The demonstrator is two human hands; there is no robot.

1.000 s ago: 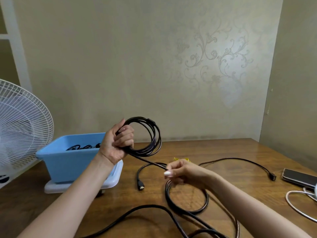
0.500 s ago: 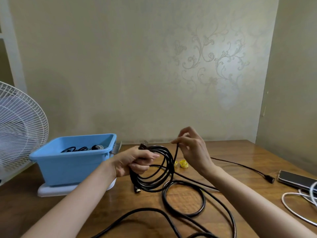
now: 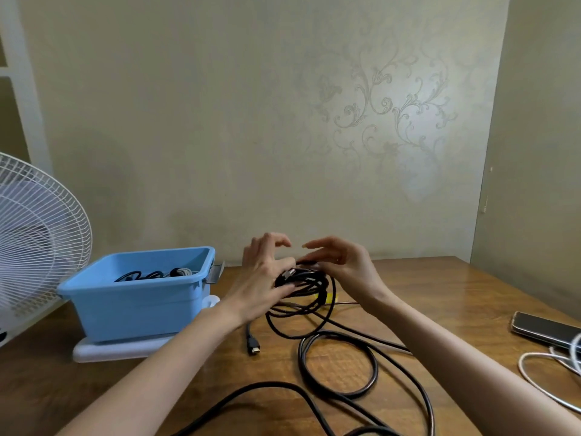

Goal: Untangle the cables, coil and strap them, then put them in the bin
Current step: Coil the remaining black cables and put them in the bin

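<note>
Presently, coiling is judged nearly done: thin black cable coil (image 3: 309,286) gripped in left hand (image 3: 264,281) above brown wooden table (image 3: 440,294); right hand (image 3: 341,267) loosely open, nothing held. Next, small yellow strap (image 3: 329,298) behind is needed.

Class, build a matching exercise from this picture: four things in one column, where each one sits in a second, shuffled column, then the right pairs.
1. blue plastic bin
2. white round fan
3. dark flat phone
4. black coiled cable

A. near the right edge of the wooden table
B. between the left hand and the right hand
C. far left of the picture, left of the bin
D. on a white flat base

Pairs: 1-D, 2-C, 3-A, 4-B
</note>
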